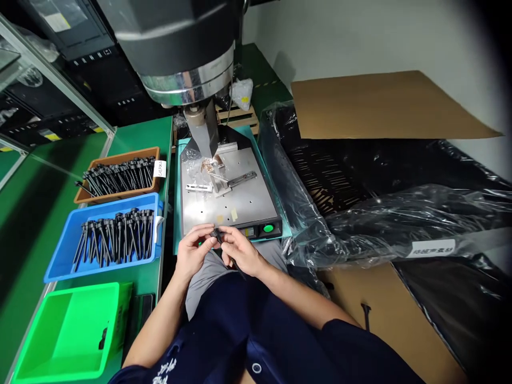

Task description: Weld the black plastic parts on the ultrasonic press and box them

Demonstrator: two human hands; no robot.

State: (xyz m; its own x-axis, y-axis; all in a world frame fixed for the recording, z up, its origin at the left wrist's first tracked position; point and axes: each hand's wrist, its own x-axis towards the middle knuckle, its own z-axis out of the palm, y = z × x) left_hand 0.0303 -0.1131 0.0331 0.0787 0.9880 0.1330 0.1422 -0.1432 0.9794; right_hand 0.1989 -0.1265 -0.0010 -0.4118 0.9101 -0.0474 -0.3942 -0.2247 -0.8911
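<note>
Both hands meet in front of my lap, at the near edge of the machine's metal plate [200, 213]. Between them is a small black part [217, 234]. My left hand [194, 249] pinches its head end from the left. From the right, my right hand [240, 249] has its fingers closed round the same part, whose shaft seems to run down beneath that palm. On the plate stands a metal fixture [219, 184] with clear plastic film around it, below the machine's grey tool head [203, 128].
At left, an orange tray [116, 198] and a blue tray [60, 258] hold many black bolt-like parts; a green bin [60, 336] holds a small black piece. A green button [268, 228] is on the machine's front. At right are black plastic bags [400, 208] and a cardboard sheet [360, 106].
</note>
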